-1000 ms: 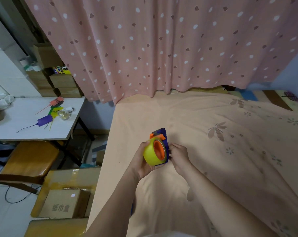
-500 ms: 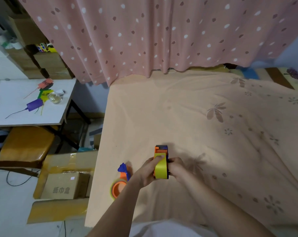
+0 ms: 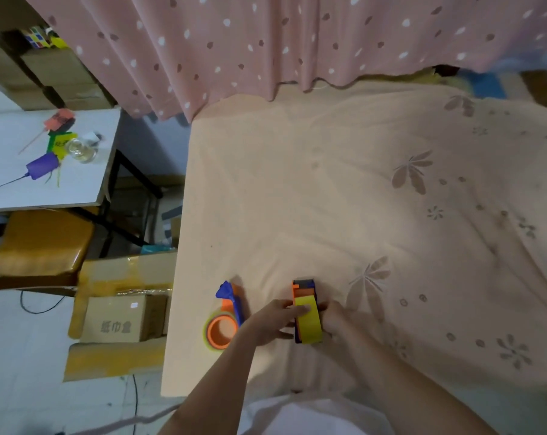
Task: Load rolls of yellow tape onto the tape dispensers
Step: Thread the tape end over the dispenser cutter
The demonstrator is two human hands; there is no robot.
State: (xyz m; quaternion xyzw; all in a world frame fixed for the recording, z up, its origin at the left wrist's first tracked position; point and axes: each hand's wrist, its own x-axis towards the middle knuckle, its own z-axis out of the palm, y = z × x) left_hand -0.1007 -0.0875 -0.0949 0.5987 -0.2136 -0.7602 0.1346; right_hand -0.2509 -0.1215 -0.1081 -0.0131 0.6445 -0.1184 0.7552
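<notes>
Two bare forearms reach forward from the bottom of the frame and converge near the lower centre. The left hand [image 3: 270, 321] comes in from the left, palm turned inward, its fingers [image 3: 300, 309] extended across the top of the tape dispenser [image 3: 306, 312] and the thumb side pressed against its near face. The right hand [image 3: 336, 320] closes in from the opposite side, fingers curled against the dispenser's right flank, partly hidden behind it. Both wrists are held low and fairly straight, elbows out of frame, the two hands clasping from either side.
</notes>
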